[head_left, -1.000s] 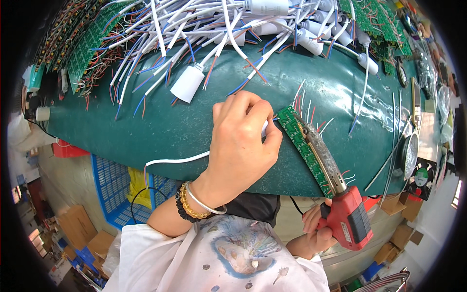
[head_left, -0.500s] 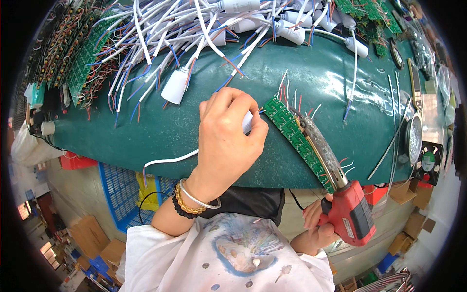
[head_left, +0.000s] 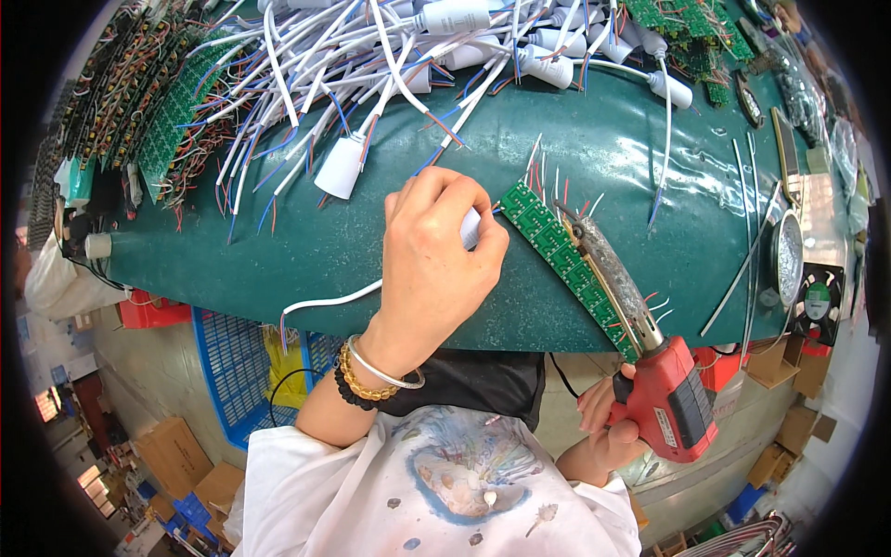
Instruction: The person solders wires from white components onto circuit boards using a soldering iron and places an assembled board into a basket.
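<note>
My left hand (head_left: 434, 265) is closed around a white lamp holder (head_left: 471, 227) whose white cable (head_left: 325, 302) trails off the table's near edge. The holder's wires meet the near end of a long green circuit board strip (head_left: 548, 243) lying slantwise on the green table (head_left: 278, 251). My right hand (head_left: 608, 418) grips a red soldering gun (head_left: 673, 395) by its handle. Its crusted metal barrel (head_left: 608, 269) lies over the strip, the tip near the strip's upper left end, close to my left fingers.
A heap of white lamp holders with red and blue wires (head_left: 390, 65) fills the far side. Green circuit boards (head_left: 167, 111) are stacked at far left, more (head_left: 687, 28) at far right. A round tin (head_left: 789, 255) and small fan (head_left: 819, 302) sit right. Blue crate (head_left: 232, 362) below.
The view has shifted so the table sits lower in frame. My left hand and the strip stay together; the soldering gun tip has moved up along the strip toward my fingers.
</note>
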`<state>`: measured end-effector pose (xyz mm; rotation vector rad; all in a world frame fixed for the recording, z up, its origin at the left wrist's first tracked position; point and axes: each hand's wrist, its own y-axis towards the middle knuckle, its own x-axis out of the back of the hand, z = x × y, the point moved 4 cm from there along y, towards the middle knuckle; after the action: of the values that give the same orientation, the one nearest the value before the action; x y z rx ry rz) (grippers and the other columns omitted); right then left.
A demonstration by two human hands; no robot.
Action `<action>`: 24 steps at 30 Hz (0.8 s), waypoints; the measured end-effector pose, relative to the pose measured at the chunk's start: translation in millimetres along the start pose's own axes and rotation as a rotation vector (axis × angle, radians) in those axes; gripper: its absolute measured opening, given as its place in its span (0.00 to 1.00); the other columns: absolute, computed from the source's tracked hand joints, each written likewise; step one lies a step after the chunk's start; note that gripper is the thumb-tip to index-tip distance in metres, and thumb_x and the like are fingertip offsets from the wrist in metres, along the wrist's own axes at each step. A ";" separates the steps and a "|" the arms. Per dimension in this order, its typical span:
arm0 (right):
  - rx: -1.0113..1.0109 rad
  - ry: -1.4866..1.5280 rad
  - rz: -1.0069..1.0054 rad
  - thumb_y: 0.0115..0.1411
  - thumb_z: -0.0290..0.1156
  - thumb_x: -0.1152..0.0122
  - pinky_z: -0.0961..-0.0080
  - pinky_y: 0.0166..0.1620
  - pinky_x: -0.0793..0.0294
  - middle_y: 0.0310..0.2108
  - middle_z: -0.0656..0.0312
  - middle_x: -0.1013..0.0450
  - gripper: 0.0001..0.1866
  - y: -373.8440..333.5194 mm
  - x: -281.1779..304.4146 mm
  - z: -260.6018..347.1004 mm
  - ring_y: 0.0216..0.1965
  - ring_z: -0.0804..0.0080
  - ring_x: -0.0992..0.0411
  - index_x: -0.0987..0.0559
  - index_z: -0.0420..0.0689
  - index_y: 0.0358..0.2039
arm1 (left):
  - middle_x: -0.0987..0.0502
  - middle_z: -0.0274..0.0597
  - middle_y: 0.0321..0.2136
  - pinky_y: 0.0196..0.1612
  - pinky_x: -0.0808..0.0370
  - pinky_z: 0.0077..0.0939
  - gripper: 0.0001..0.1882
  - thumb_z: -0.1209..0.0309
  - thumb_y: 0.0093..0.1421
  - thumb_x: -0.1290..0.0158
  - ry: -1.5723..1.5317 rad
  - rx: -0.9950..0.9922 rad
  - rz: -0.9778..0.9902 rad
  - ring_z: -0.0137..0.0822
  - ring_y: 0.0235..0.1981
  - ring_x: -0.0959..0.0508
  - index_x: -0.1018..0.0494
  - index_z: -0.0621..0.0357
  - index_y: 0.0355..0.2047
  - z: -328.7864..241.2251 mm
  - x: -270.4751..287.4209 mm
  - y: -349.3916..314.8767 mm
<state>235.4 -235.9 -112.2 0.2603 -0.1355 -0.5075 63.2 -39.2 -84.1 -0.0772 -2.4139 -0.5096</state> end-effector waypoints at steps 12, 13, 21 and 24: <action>-0.026 0.066 0.008 0.57 0.57 0.46 0.80 0.15 0.38 0.08 0.68 0.41 0.39 11.3 -9.7 15.2 0.08 0.78 0.41 0.35 0.28 0.48 | 0.27 0.45 0.28 0.37 0.30 0.36 0.04 0.77 0.49 0.44 0.145 -0.047 0.056 0.46 0.31 0.26 0.27 0.63 0.26 -9.5 8.8 -0.3; -0.045 0.106 0.022 0.57 0.57 0.46 0.80 0.16 0.37 0.08 0.68 0.40 0.39 11.7 -9.8 15.2 0.08 0.78 0.41 0.36 0.28 0.49 | 0.27 0.45 0.28 0.36 0.29 0.36 0.04 0.78 0.49 0.44 0.156 -0.061 0.068 0.47 0.30 0.26 0.28 0.63 0.26 -10.1 9.2 0.0; -0.008 0.190 -0.005 0.58 0.57 0.46 0.73 0.22 0.29 0.08 0.67 0.40 0.40 30.8 -22.3 26.2 0.08 0.78 0.41 0.37 0.27 0.50 | 0.26 0.46 0.29 0.35 0.29 0.30 0.03 0.78 0.56 0.48 -0.109 0.003 0.051 0.41 0.29 0.25 0.30 0.65 0.29 -11.5 14.3 -1.2; -0.030 0.142 -0.034 0.58 0.57 0.47 0.60 0.39 0.24 0.08 0.68 0.40 0.40 48.9 -38.7 26.7 0.08 0.78 0.40 0.37 0.28 0.51 | 0.27 0.46 0.30 0.36 0.29 0.29 0.03 0.79 0.56 0.49 -0.201 -0.015 0.120 0.40 0.30 0.26 0.31 0.65 0.29 -12.5 13.6 1.0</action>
<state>219.4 -181.2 -75.5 0.2686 0.0150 -0.5227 60.3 -44.0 -66.5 -0.2904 -2.5819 -0.4850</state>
